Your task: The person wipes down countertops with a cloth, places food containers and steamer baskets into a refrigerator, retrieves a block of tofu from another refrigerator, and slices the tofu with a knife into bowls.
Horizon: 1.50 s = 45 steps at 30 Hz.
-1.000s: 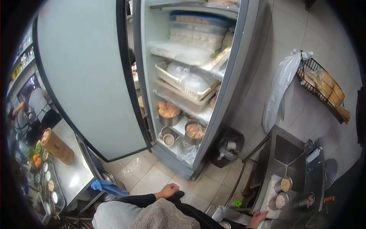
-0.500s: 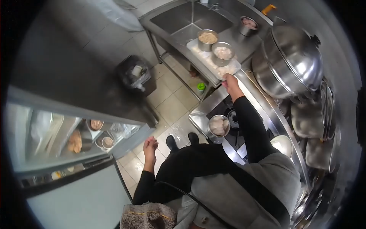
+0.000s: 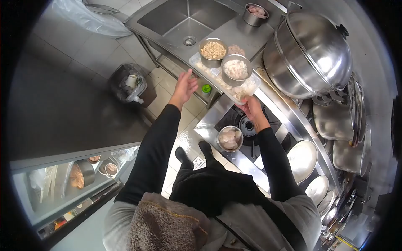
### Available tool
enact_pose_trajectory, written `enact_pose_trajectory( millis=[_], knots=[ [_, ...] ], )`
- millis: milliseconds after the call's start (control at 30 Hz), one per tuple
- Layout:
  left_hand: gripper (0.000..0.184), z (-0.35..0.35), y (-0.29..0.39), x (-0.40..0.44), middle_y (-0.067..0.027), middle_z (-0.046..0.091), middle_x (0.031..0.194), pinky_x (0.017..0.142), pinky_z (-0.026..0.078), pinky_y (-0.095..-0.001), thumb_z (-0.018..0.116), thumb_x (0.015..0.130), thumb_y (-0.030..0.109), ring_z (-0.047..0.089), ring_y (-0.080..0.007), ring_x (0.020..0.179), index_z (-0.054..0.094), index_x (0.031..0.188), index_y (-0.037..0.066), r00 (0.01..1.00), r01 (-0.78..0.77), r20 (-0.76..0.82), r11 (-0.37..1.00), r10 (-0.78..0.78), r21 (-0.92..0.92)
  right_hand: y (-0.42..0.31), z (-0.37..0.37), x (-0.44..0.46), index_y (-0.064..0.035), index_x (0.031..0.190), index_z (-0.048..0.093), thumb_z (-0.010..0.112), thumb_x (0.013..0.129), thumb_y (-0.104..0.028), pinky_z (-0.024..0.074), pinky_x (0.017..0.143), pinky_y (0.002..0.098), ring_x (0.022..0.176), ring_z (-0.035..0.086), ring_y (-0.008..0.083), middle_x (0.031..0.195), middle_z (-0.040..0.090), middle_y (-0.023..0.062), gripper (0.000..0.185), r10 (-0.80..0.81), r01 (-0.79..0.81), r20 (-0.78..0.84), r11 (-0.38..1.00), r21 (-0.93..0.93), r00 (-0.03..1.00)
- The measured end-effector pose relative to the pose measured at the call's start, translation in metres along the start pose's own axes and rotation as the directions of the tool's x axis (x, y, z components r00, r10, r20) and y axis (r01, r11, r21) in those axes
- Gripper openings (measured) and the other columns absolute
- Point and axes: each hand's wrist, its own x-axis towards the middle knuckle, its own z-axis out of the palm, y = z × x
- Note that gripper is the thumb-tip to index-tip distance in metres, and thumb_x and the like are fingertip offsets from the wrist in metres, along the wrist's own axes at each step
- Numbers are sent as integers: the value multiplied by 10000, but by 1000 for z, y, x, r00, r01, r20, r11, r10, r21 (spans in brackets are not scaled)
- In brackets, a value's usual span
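Observation:
A pale plastic tray [image 3: 194, 61] holding whitish food pieces lies at the edge of the steel counter. Two metal bowls stand on it: one bowl [image 3: 210, 63] with tan chopped bits, the other bowl [image 3: 233, 81] with whitish chunks. My right hand [image 3: 252, 109] grips the tray's near right corner, its thumb toward the rim. My left hand [image 3: 185, 87] is just short of the tray's left end, fingers apart and holding nothing. On the stove below my right forearm, a metal bowl [image 3: 230, 149] contains pale pieces of raw meat.
A sink [image 3: 167, 21] and a bowl of pinkish meat [image 3: 251, 19] are on the counter. A large lidded steel pot [image 3: 310, 54] stands right, beside stacked pans. At left are a waste bin [image 3: 144, 98] and an open refrigerator [image 3: 29, 167] with food inside.
My left hand has risen from beside the refrigerator toward the tray's left end. My right hand keeps hold of the tray corner. The view has shifted with my head.

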Motion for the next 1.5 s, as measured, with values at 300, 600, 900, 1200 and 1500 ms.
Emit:
enact_pose_trajectory(
  millis=[300,600,900,1200,1500],
  knots=[
    [552,28,2,15,-132,526,1270,924,538,-421,621,949,407,559,-270,1132,439,1398,143,986,55,151,993,-71,109,3,-68,-3,92,1174,537,519,848,-26,567,921,425,1021,664,279,1155,636,178,347,-10,17,109,997,-69,994],
    [432,-12,-20,-49,-170,570,1345,1006,524,-457,455,1052,249,599,-280,1209,424,1409,8,972,-21,233,997,39,-76,5,-59,-39,55,1143,617,527,862,-12,555,851,321,953,692,209,1084,692,124,302,1,22,191,993,-119,982],
    [715,-80,-5,-269,-123,482,1440,1014,508,-455,520,875,9,599,-294,1209,273,1542,85,968,-235,30,948,247,-215,-6,-12,-110,12,1156,661,624,791,-73,500,827,273,896,633,118,1038,694,33,377,138,98,557,923,-372,819],
    [658,-128,-21,-505,-160,581,1327,1005,489,-443,563,802,72,608,-293,1171,393,1431,-12,793,-575,-347,803,501,-154,-32,151,-204,3,1183,650,596,823,-63,485,802,261,922,604,96,1038,677,6,369,450,79,755,834,-547,477],
    [621,-44,6,-549,-216,596,1288,869,592,-448,517,858,231,655,-333,1088,409,1390,-70,506,-776,-521,626,687,72,-77,252,-178,65,1256,543,546,891,-31,573,937,460,1071,667,274,1198,645,159,377,618,89,785,780,-619,48]
  ],
)
